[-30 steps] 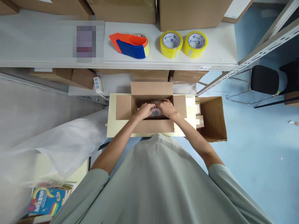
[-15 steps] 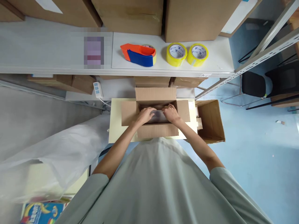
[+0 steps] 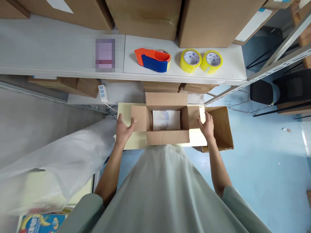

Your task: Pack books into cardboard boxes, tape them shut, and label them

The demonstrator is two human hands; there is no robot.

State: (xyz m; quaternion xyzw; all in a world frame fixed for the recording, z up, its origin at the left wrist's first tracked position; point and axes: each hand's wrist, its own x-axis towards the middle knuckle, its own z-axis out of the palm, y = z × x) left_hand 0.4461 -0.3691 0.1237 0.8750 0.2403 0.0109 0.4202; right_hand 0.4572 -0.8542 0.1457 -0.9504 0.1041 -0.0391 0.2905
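An open cardboard box (image 3: 167,137) sits on a pale yellow board (image 3: 134,142), all its flaps spread outward. A clear-wrapped white packet (image 3: 166,119) lies flat on its bottom. My left hand (image 3: 123,129) rests at the outer edge of the left flap (image 3: 139,118), thumb on the cardboard, fingers apart. My right hand (image 3: 207,124) lies at the outer edge of the right flap (image 3: 193,117), fingers spread and holding nothing.
A second open carton (image 3: 222,129) stands just right of the board. On the white shelf (image 3: 60,61) above are an orange and blue tape dispenser (image 3: 153,60), two yellow tape rolls (image 3: 191,60) (image 3: 213,61) and large brown cartons. White plastic sheeting (image 3: 60,158) lies left; a black chair (image 3: 262,89) stands right.
Both hands have come out of the box and moved apart to the outer edges of the side flaps. The packet they were pressing down now lies uncovered inside.
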